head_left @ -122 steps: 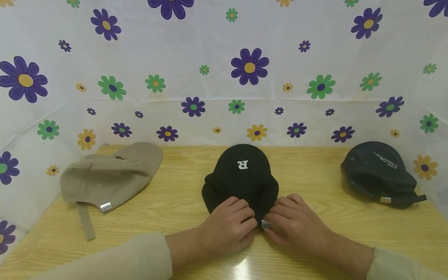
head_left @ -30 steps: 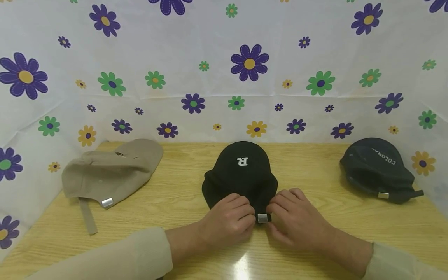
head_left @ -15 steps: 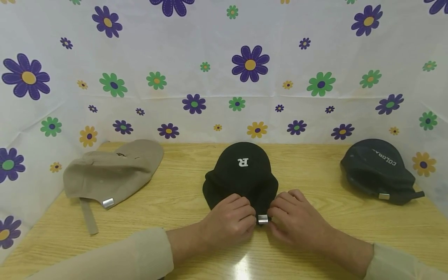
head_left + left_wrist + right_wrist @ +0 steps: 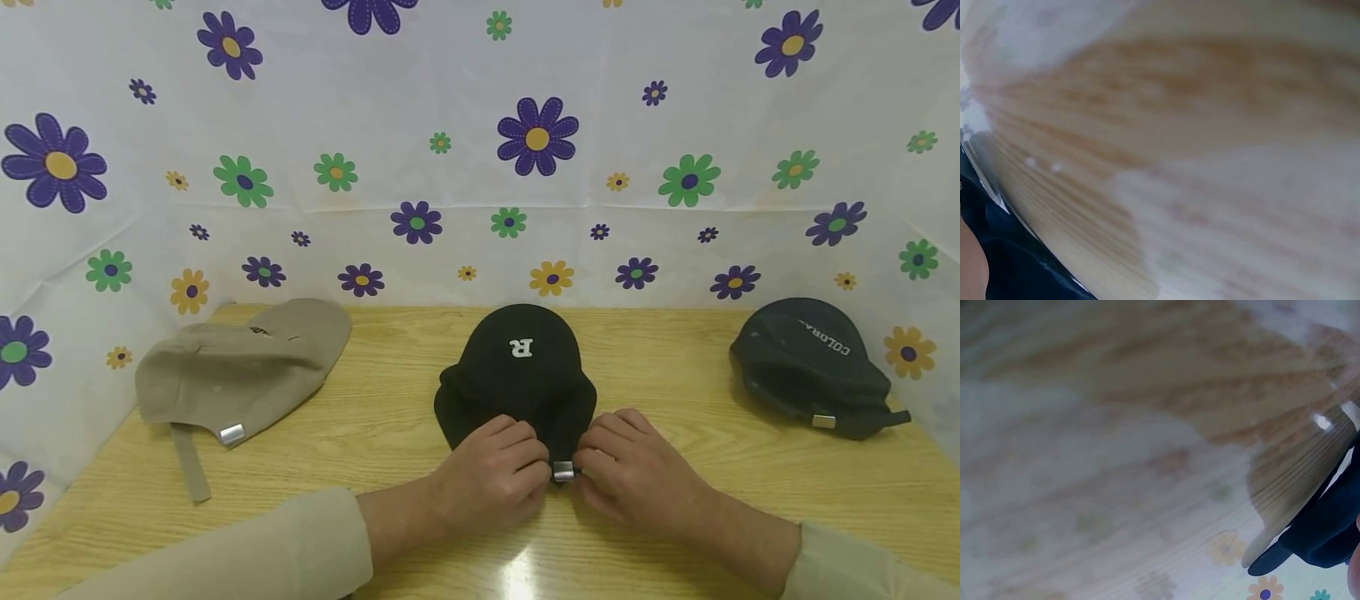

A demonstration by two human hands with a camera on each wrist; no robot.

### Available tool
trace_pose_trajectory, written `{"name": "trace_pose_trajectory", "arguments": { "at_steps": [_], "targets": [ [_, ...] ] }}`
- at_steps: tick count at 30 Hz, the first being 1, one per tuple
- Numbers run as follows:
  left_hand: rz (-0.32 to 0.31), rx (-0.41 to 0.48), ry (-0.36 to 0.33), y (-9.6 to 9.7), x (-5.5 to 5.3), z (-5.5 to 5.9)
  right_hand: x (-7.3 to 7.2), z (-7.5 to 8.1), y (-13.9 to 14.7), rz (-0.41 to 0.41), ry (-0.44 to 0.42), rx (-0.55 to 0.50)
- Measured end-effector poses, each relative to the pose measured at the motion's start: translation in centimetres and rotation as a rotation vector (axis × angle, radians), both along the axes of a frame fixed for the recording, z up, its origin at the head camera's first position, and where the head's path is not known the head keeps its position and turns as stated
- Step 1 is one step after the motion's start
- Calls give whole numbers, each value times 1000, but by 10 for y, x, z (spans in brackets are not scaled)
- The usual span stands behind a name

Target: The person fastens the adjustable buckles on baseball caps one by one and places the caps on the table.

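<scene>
On the worktop, centre: black cap, crown up, letter R on the far part, rear edge toward the person.
Cap long axis: fore-and-aft, from far crown to near rear edge; the rear edge meets the hands.
Buckle: bright metal, at the rear edge, in the narrow gap between both hands.
Strap: crosswise, left to right; a short dark length shows between buckle and right hand.
Left hand: fingers curled, appears to pinch the cap's rear edge just left of the buckle; fingertips hidden.
Right hand: fingers curled, appears to pinch the strap just right of the buckle; exact contact cannot be told.
Nearer hand: neither clearly; both sit just beside the buckle.
Tan cap: well apart, left; tan strap hangs loose from it.
Dark cap: well apart, right, lettered.
Wrist views: blurred; neither grip shows.
</scene>
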State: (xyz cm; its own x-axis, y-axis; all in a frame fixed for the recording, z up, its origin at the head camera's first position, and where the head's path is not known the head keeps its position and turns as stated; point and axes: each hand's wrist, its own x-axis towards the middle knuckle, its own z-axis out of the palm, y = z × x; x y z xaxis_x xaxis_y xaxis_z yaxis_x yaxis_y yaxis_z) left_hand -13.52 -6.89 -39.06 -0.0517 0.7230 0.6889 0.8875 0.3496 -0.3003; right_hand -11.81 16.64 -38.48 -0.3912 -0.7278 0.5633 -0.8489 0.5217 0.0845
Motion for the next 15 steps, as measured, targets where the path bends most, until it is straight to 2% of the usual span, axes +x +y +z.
{"name": "trace_pose_trajectory", "arguments": {
  "at_steps": [9, 15],
  "targets": [
    [8, 6, -23, 1, 1, -1, -1, -1, 0, 34, -6, -19],
    [1, 35, -12, 4, 0, -3, 0, 0, 0, 59, -19, -18]
  ]
}}
